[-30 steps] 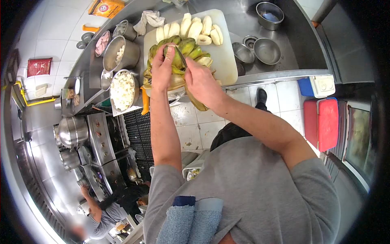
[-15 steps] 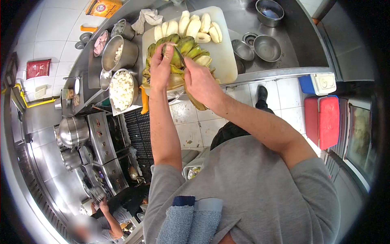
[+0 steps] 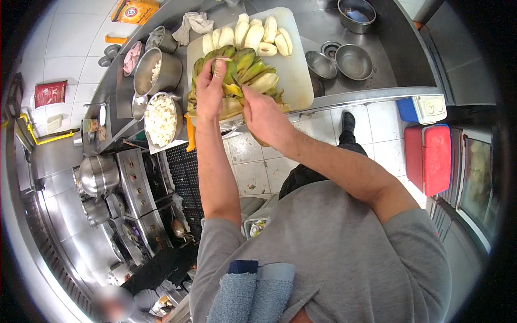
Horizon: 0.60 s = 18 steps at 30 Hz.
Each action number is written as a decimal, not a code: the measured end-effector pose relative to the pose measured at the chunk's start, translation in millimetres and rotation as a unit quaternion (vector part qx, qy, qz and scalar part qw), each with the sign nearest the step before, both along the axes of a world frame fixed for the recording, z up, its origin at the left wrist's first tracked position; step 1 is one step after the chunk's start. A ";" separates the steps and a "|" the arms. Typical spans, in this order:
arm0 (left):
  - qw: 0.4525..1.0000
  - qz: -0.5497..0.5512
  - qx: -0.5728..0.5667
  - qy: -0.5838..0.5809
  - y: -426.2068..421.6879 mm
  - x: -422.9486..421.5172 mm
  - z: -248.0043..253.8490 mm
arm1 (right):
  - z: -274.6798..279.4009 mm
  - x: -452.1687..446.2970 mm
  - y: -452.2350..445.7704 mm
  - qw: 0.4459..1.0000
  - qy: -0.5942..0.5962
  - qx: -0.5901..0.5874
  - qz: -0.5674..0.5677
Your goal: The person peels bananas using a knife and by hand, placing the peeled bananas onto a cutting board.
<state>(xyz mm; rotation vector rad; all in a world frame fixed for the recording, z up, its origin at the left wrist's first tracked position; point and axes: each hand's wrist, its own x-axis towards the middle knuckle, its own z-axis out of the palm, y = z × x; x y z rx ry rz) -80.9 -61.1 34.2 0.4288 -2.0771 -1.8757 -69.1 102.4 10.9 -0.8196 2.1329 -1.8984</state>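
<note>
On a white cutting board (image 3: 300, 81) lies a heap of green plantains (image 3: 249, 62) and loose peels (image 3: 231, 107). My left hand (image 3: 211, 86) is wrapped round a green plantain at the heap's left side. Closed round a knife, my right hand (image 3: 264, 116) is just to the right, over the peels; the knife's dark blade (image 3: 236, 82) shows partly beyond its fingers, and its handle is hidden. Several peeled plantains (image 3: 254, 35) rest along the board's far side.
Left of the board stand a bowl of white chunks (image 3: 161, 119), a metal pot (image 3: 171, 72) and a crumpled cloth (image 3: 194, 26). Metal bowls (image 3: 354, 63) sit at right. A red cooler (image 3: 436, 160) is on the floor. Another person (image 3: 145, 299) bends at lower left.
My right hand and the knife have moved down, away from my left thumb. A yellowish strip of peel now shows by the blade. The other person has shifted lower.
</note>
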 end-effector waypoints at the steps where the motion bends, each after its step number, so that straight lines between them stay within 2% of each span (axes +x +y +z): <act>1: 1.000 -0.003 0.003 -0.001 0.6 0.8 1.4 | -1.8 2.7 1.1 1.000 -0.006 0.003 0.007; 5: 1.000 -0.012 0.024 -0.008 -0.4 1.5 1.9 | -9.2 7.7 1.1 1.000 -0.012 0.013 0.024; 11: 0.999 0.032 0.020 -0.024 1.9 0.6 0.4 | -19.2 15.4 0.7 0.999 -0.001 0.007 0.034; 14: 1.000 -0.012 0.015 -0.014 2.6 0.4 5.9 | -12.4 10.2 3.7 0.996 -0.023 0.060 0.064; 18: 1.000 -0.015 0.019 -0.002 5.8 2.4 6.8 | -5.0 2.5 5.4 0.984 -0.040 0.135 0.110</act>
